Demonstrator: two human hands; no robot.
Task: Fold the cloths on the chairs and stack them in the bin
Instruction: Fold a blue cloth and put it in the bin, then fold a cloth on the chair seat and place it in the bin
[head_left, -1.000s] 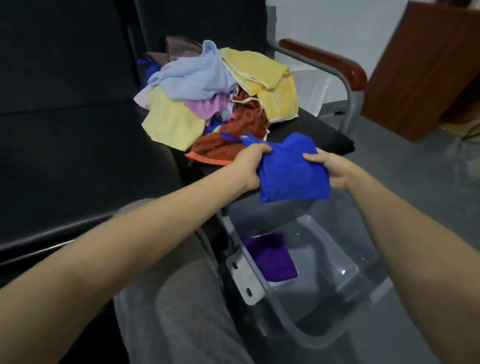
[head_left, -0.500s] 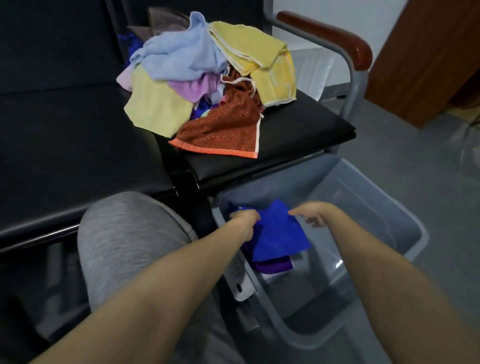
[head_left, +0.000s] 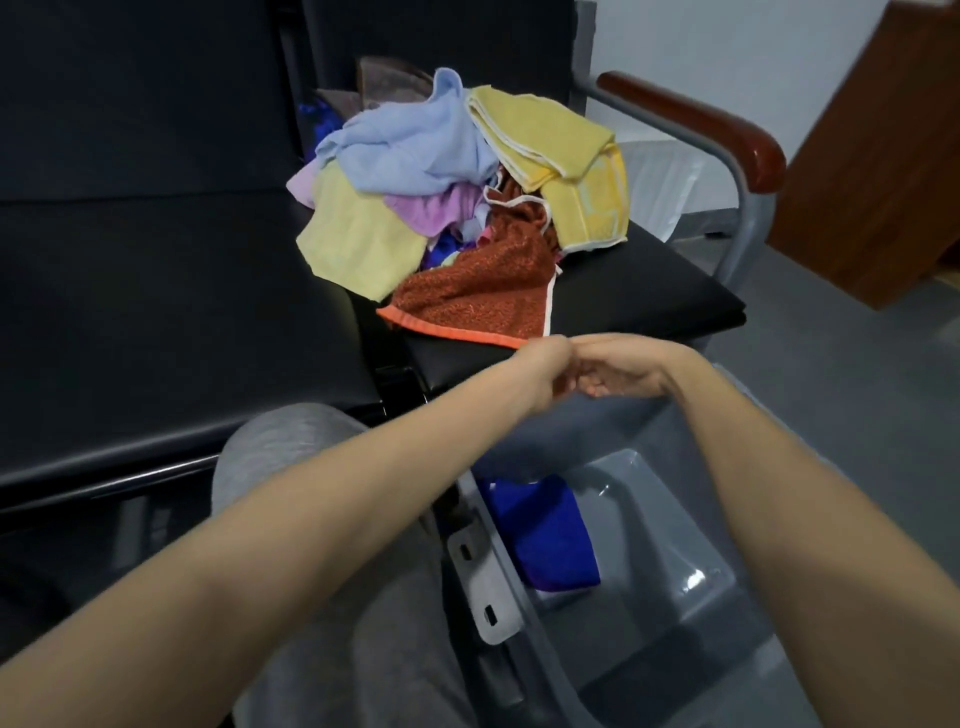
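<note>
Hovering together over the front edge of the black padded chair seat (head_left: 649, 291), the left hand (head_left: 545, 374) and right hand (head_left: 623, 369) show curled fingers. Motion blur hides whether either pinches anything. At their 11 o'clock lies a rust-red terry towel with an orange hem (head_left: 483, 296), its corner right beside the left hand. It is the nearest piece of the unfolded cloth pile (head_left: 415, 156), so likely the next pick. At 6 o'clock, a folded royal-blue cloth (head_left: 540, 525) lies flat in the grey plastic bin (head_left: 665, 519), which stands against the chair, probably to keep reaches short.

Both bare forearms reach forward and converge. The left hand (head_left: 545, 371) is curled and blurred, its grip unclear. The right hand (head_left: 621, 366) lies palm-down, fingers loosely extended, touching the left.
</note>
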